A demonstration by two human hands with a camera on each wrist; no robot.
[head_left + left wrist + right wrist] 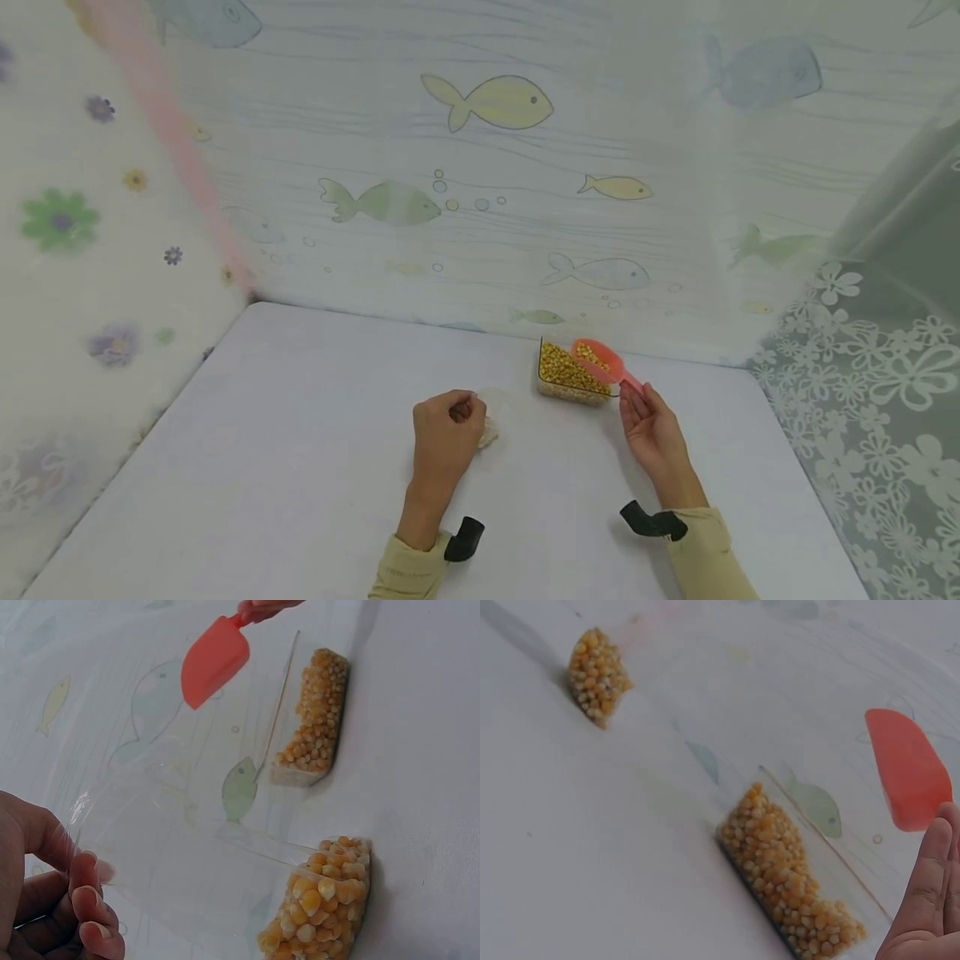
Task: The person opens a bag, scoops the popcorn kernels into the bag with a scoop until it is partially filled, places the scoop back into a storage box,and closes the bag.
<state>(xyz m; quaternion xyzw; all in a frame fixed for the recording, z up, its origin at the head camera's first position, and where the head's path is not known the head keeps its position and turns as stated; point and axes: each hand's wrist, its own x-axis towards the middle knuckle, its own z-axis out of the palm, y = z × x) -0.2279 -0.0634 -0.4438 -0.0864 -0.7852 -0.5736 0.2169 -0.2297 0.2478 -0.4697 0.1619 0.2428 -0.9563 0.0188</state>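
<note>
My left hand pinches the top edge of a clear plastic bag between thumb and fingers. Corn kernels fill the bottom of the bag, which rests on the table. My right hand grips the handle of a red scoop, raised over a clear rectangular container. Kernels lie in the scoop's bowl in the head view. More yellow kernels are heaped inside the container, lower at one end. In the right wrist view, the scoop shows its underside above the container.
A white table spreads under both hands. Behind it hangs a curtain printed with fish, with a flowered sheet on the left and lace-patterned fabric on the right. Black wrist mounts sit at both cuffs.
</note>
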